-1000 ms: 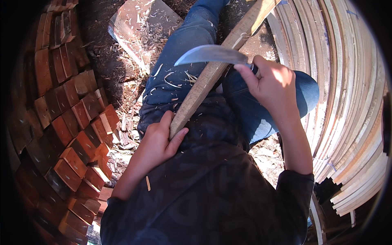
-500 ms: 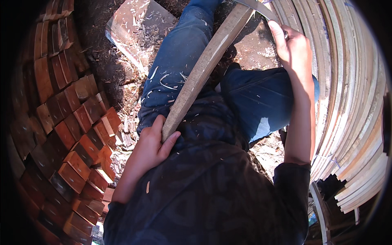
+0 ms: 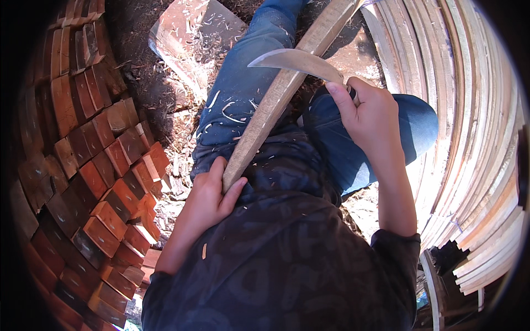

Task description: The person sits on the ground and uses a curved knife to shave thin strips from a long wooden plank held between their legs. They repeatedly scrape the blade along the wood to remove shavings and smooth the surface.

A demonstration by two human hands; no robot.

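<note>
A long squared wooden stick (image 3: pixel 262 119) slants from my lap up past the top edge of the view. My left hand (image 3: pixel 207 190) is closed around its near end, close to my waist. In my right hand (image 3: pixel 371 113) is a curved knife (image 3: pixel 301 62), its handle mostly hidden by the fingers. The blade lies across the upper side of the stick, about midway along it, with the pointed tip reaching out to the left over my leg. Thin wood shavings (image 3: pixel 232 113) cling to my jeans.
Stacked reddish wood blocks (image 3: pixel 102 215) rise along the left side. To the right stands a tall stack of long pale wooden strips (image 3: pixel 441 110). A flat board (image 3: pixel 193 33) strewn with shavings lies on the ground ahead, beside my outstretched leg.
My right hand has drawn the knife toward me along the stick, from its far part to about the middle. The left hand keeps its hold on the near end.
</note>
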